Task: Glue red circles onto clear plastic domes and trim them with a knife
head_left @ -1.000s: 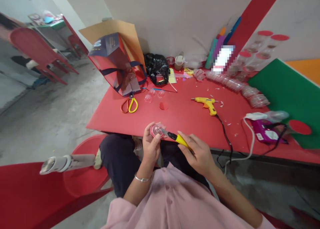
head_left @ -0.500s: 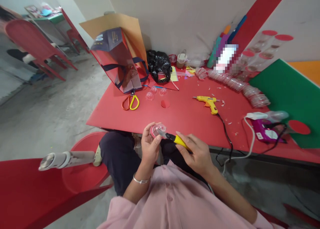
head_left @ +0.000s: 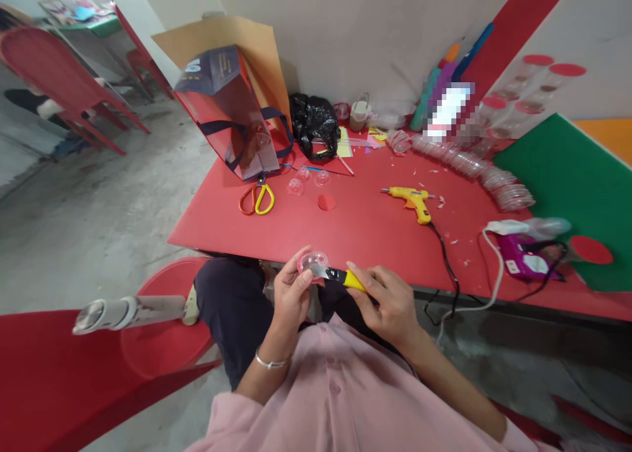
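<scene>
My left hand [head_left: 292, 287] grips a clear plastic dome lid [head_left: 314, 260] with a pinkish rim, held over my lap at the table's front edge. In my right hand [head_left: 388, 301] is a utility knife [head_left: 351, 279] with a yellow handle and black front part, its blade pointing left and lying against the lid. Whether the blade cuts into the plastic cannot be made out. Beyond my hands, a red paper disc [head_left: 326, 202] and several clear domed lids [head_left: 295, 187] lie on the red table [head_left: 232, 225]. Scissors [head_left: 257, 199] with orange and yellow handles are left of them.
A yellow glue gun [head_left: 409, 197] with a black cord lies right of centre. Behind stand a paper bag [head_left: 222, 116], a black plastic bag [head_left: 313, 126] and stacked clear cups [head_left: 459, 159]. A purple power box [head_left: 526, 258] is at right. A flask [head_left: 131, 312] lies on the red chair.
The lid and my left hand have shifted slightly, and the knife blade now lies flatter and more level across the lid. Both hands keep their hold.
</scene>
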Demonstrator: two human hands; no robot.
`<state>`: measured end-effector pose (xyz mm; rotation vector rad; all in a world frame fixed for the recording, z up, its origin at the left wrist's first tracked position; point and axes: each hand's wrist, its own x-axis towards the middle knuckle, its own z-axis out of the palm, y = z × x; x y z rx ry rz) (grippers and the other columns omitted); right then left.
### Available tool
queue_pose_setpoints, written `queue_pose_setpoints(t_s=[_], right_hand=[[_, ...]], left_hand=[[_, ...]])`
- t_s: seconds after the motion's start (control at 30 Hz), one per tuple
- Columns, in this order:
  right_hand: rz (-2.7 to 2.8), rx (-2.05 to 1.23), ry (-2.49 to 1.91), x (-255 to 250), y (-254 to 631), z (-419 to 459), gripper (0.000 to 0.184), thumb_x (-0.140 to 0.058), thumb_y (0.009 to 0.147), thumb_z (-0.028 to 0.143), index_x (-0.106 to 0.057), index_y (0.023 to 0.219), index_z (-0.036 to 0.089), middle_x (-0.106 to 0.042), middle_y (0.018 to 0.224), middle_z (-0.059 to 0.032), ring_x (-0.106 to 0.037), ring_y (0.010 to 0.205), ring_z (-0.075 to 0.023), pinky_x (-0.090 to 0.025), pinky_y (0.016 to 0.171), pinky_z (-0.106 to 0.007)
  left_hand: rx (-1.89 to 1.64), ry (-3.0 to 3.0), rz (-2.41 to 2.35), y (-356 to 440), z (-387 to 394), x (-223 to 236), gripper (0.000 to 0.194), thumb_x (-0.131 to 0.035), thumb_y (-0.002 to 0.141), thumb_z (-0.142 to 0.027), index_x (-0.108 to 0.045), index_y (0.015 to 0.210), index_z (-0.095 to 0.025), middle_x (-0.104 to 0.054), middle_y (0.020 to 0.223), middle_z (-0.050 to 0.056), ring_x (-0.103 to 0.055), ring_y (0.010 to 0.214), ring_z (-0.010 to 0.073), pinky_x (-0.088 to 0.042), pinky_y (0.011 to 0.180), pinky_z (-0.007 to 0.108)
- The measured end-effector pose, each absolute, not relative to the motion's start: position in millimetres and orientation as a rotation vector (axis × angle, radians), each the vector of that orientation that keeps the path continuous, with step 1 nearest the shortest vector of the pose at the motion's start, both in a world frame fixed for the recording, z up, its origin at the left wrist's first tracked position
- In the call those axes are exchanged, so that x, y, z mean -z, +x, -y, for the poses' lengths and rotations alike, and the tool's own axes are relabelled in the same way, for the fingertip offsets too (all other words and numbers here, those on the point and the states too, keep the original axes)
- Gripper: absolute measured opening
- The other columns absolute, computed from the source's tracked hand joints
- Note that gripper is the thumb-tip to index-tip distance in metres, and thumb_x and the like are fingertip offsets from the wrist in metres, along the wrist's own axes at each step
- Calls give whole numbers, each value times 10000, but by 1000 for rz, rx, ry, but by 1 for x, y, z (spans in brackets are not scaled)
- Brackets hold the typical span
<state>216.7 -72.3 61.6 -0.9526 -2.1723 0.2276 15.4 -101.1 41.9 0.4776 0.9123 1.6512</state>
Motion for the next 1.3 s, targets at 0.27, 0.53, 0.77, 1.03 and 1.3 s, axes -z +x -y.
queue_pose_setpoints(t_s=[0.27,0.53,0.77,1.03,1.3], right_hand=[[2201,-120,-895,-63,220,73,491,-685,969,231,-621,1455,204,-688,948,-66,-600,796,-179,-473,761,-314],[2117,84,-1151,-59,243,56,457,-676,978,268,-654,1431,213,-709,876,-56,-633,744,-165,-478,708,-280],[2128,-187,-923,-71,240,63,544,-685,957,195,-589,1491,221,-703,943,-62,-642,779,-171,-510,724,-294],[2217,-341,-816,-59,210,76,473,-677,964,228,-633,1433,193,-700,947,-59,-643,805,-175,-505,729,-302],[2250,-337,-857,-59,205,76,455,-670,976,241,-641,1424,169,-694,926,-61,-632,794,-172,-496,732,-301]], left_hand=[[-1600,439,-866,13,105,-45,518,-897,739,-350,-781,1211,-170,-800,983,100,-698,697,145,-584,649,250],[-1548,492,-761,2,118,-58,481,-803,811,-403,-767,1193,-113,-778,972,145,-728,712,212,-545,532,259],[-1566,380,-849,-2,111,-56,488,-753,854,-414,-730,1227,-101,-763,896,126,-694,687,181,-504,518,237],[-1464,205,-990,4,109,-60,548,-765,813,-493,-745,1185,-92,-753,955,106,-633,661,123,-464,513,198],[-1485,260,-1100,14,102,-57,621,-686,835,-630,-765,1145,-98,-623,715,19,-464,491,78,-343,440,203]])
